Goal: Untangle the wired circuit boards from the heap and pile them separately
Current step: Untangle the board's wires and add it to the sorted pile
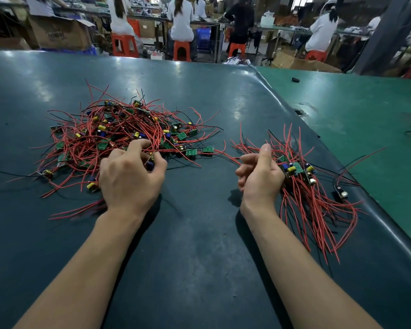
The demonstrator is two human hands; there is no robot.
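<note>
Circuit boards, dozens of them, sit knotted in a heap (128,136) of red and black wire on the dark tabletop (199,245), and that heap is our landmark. Its left edge trails loose red leads and a yellow-capped board (91,185) out over the surface. At its near edge the left hand (131,179) is in, palm down, wrist cocked up, forearm running back to the bottom left corner. Fingers are curled into the tangle and thumb and fingertips pinch a small board (150,162) with a blue part on it; most of that board is hidden behind the knuckles. How many wires come with it is hard to tell.

Right of the heap, across a strip of bare tabletop, the right hand (259,176) stands on edge, thumb up, fingers loosely curled toward the palm. Nothing shows inside that curl, though a red lead from the heap runs right up to the fingertips and contact there is unclear. Just behind and right of this hand lies the separate pile (301,186): green boards bunched together, leads fanned up and down the tabletop. The hand covers the pile's left side. Farther right, a lone dark board (341,192) lies near the tabletop's raised rim, beyond which a green mat (365,110) begins. Behind everything, seated workers on orange stools (182,51) blur out.
</note>
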